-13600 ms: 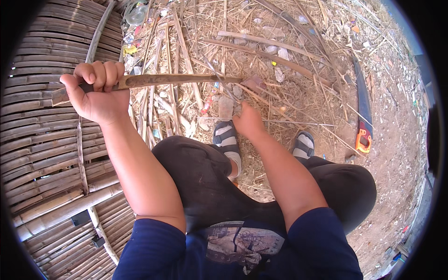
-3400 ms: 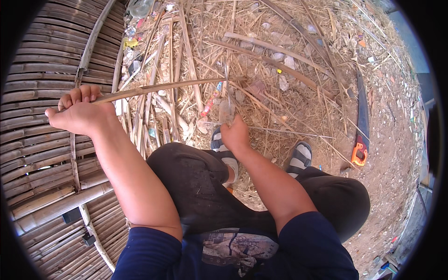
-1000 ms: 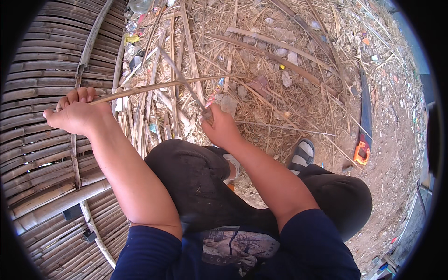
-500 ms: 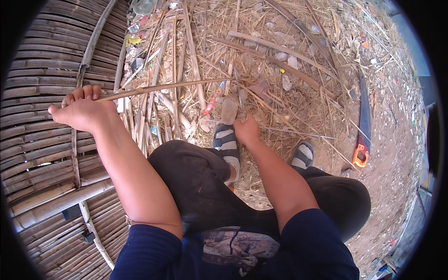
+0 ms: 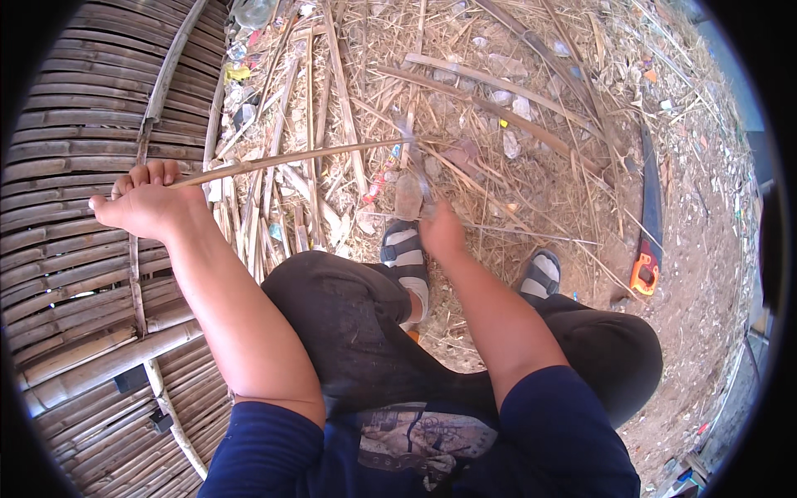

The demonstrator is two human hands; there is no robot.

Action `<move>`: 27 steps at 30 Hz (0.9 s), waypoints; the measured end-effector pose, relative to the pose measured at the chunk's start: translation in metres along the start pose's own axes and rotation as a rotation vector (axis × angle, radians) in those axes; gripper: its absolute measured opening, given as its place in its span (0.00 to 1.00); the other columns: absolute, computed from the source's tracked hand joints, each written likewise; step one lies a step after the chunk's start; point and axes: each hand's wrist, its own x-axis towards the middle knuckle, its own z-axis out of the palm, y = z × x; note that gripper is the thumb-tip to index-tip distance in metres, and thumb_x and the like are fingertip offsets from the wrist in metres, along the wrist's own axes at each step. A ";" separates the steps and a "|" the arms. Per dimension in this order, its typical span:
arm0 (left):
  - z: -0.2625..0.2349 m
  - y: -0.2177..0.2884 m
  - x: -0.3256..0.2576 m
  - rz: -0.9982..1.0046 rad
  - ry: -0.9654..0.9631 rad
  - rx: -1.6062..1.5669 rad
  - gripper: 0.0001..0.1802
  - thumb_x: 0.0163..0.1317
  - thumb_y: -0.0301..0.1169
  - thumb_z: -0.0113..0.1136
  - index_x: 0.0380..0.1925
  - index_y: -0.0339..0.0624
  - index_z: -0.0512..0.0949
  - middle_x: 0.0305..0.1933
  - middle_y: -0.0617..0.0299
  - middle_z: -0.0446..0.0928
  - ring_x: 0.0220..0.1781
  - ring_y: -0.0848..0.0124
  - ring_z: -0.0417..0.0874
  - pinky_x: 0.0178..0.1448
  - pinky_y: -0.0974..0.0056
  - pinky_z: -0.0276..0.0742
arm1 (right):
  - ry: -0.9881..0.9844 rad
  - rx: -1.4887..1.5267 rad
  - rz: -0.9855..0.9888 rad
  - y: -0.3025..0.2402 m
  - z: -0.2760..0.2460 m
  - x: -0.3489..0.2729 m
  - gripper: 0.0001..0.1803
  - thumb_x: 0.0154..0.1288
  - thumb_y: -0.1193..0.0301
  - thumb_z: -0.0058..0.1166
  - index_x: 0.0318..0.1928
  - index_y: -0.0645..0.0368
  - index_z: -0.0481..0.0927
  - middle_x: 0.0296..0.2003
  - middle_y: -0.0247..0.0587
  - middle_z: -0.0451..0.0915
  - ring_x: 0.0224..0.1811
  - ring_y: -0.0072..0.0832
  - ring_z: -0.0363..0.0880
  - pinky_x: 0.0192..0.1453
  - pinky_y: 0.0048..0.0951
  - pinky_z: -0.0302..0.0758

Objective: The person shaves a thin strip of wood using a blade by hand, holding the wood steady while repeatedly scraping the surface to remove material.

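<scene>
My left hand [image 5: 149, 199] is closed around one end of a long, thin bamboo strip [image 5: 307, 155], which reaches out to the right. In my right hand [image 5: 442, 234], low beside my left foot, is a knife whose narrow blade [image 5: 418, 158] is smeared by motion. The blade crosses the strip's far end; whether it touches or cuts is too blurred to tell. Below that end, just in front of my sandalled foot [image 5: 403, 253], lies a brownish block or stone [image 5: 408, 196].
A slatted bamboo wall [image 5: 75, 191] stands close on my left. Long split bamboo pieces [image 5: 506, 116] and litter cover the ground ahead. A handsaw [image 5: 650, 195] with an orange handle lies to the right, beyond my other foot [image 5: 540, 275].
The knife blade has swung slightly left at its tip and is now blurred. The strip's far end has barely shifted; my left hand has moved very slightly.
</scene>
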 end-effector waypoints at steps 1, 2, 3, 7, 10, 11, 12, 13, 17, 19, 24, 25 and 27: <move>0.002 -0.002 0.000 -0.018 0.003 -0.006 0.24 0.74 0.55 0.31 0.24 0.52 0.50 0.19 0.68 0.51 0.20 0.72 0.46 0.26 0.64 0.46 | 0.045 -0.036 0.135 0.032 0.004 0.008 0.21 0.61 0.66 0.58 0.51 0.64 0.72 0.40 0.61 0.83 0.45 0.59 0.82 0.51 0.53 0.77; -0.001 -0.002 0.003 -0.006 0.005 -0.005 0.24 0.74 0.55 0.31 0.24 0.52 0.50 0.19 0.68 0.51 0.20 0.72 0.46 0.26 0.64 0.46 | 0.012 -0.046 0.138 0.033 -0.001 0.010 0.21 0.62 0.66 0.58 0.51 0.64 0.72 0.41 0.62 0.83 0.47 0.59 0.82 0.53 0.53 0.77; -0.004 -0.002 0.006 0.003 0.010 -0.002 0.24 0.74 0.55 0.31 0.24 0.52 0.49 0.18 0.68 0.50 0.20 0.72 0.46 0.26 0.64 0.46 | -0.022 -0.060 0.143 0.029 -0.011 0.012 0.20 0.62 0.65 0.57 0.50 0.65 0.72 0.42 0.63 0.83 0.49 0.58 0.81 0.55 0.52 0.77; 0.005 0.000 -0.001 -0.015 0.008 -0.015 0.24 0.73 0.54 0.32 0.22 0.53 0.49 0.18 0.68 0.50 0.19 0.72 0.46 0.26 0.64 0.45 | 0.088 0.076 0.081 0.013 0.001 0.007 0.20 0.62 0.65 0.57 0.49 0.65 0.73 0.41 0.65 0.83 0.49 0.58 0.82 0.54 0.53 0.77; 0.004 0.002 -0.002 0.004 -0.027 -0.035 0.25 0.73 0.55 0.33 0.21 0.53 0.50 0.17 0.68 0.50 0.19 0.72 0.46 0.26 0.64 0.45 | 0.072 0.195 -0.059 -0.030 0.010 -0.012 0.19 0.61 0.65 0.59 0.47 0.65 0.74 0.35 0.62 0.83 0.40 0.57 0.84 0.46 0.50 0.78; 0.002 0.001 -0.001 0.003 -0.052 -0.049 0.25 0.72 0.55 0.33 0.21 0.53 0.51 0.17 0.68 0.50 0.19 0.73 0.46 0.26 0.64 0.45 | 0.024 0.236 -0.111 -0.047 0.007 -0.018 0.18 0.61 0.66 0.59 0.46 0.65 0.74 0.34 0.61 0.83 0.39 0.57 0.84 0.45 0.49 0.78; -0.001 0.000 0.001 -0.001 -0.077 -0.065 0.25 0.72 0.55 0.34 0.20 0.53 0.52 0.17 0.68 0.50 0.19 0.73 0.47 0.25 0.64 0.45 | -0.022 0.277 -0.162 -0.066 0.000 -0.022 0.18 0.61 0.66 0.59 0.46 0.64 0.74 0.33 0.59 0.83 0.38 0.56 0.84 0.44 0.49 0.78; -0.002 0.000 0.001 -0.003 -0.101 -0.082 0.25 0.71 0.55 0.34 0.20 0.53 0.52 0.16 0.68 0.51 0.19 0.73 0.47 0.25 0.64 0.45 | -0.067 0.317 -0.215 -0.082 -0.008 -0.025 0.17 0.61 0.66 0.59 0.46 0.64 0.74 0.32 0.58 0.83 0.36 0.56 0.84 0.42 0.48 0.78; -0.002 0.003 -0.003 0.001 -0.249 -0.123 0.25 0.69 0.54 0.36 0.18 0.53 0.54 0.15 0.69 0.51 0.18 0.73 0.48 0.25 0.65 0.44 | -0.134 0.276 -0.553 -0.128 -0.040 -0.029 0.15 0.61 0.68 0.59 0.45 0.61 0.74 0.29 0.55 0.82 0.35 0.56 0.84 0.39 0.46 0.78; -0.002 0.005 -0.005 -0.007 -0.324 -0.149 0.24 0.68 0.53 0.36 0.17 0.54 0.54 0.14 0.69 0.50 0.17 0.74 0.48 0.25 0.66 0.44 | -0.118 0.274 -0.537 -0.125 -0.040 -0.024 0.15 0.61 0.68 0.59 0.45 0.61 0.73 0.33 0.56 0.83 0.38 0.55 0.83 0.42 0.50 0.78; -0.004 0.003 0.001 -0.046 -0.290 -0.157 0.24 0.67 0.53 0.37 0.17 0.53 0.55 0.15 0.68 0.50 0.17 0.72 0.49 0.24 0.65 0.46 | -0.029 0.112 -0.038 -0.033 -0.014 0.010 0.20 0.61 0.66 0.58 0.51 0.64 0.74 0.42 0.61 0.84 0.47 0.55 0.83 0.53 0.50 0.78; -0.007 0.002 0.003 -0.048 -0.290 -0.170 0.24 0.67 0.53 0.37 0.17 0.53 0.55 0.15 0.68 0.50 0.17 0.73 0.49 0.24 0.65 0.46 | -0.025 0.111 -0.040 -0.031 -0.018 0.011 0.20 0.61 0.66 0.58 0.51 0.64 0.74 0.42 0.62 0.83 0.46 0.55 0.84 0.53 0.50 0.79; -0.009 0.003 0.004 -0.033 -0.302 -0.184 0.24 0.67 0.53 0.37 0.16 0.53 0.55 0.14 0.68 0.51 0.17 0.73 0.49 0.24 0.66 0.47 | -0.022 0.104 -0.034 -0.036 -0.029 0.007 0.19 0.61 0.67 0.58 0.49 0.64 0.75 0.41 0.62 0.83 0.45 0.56 0.84 0.52 0.50 0.79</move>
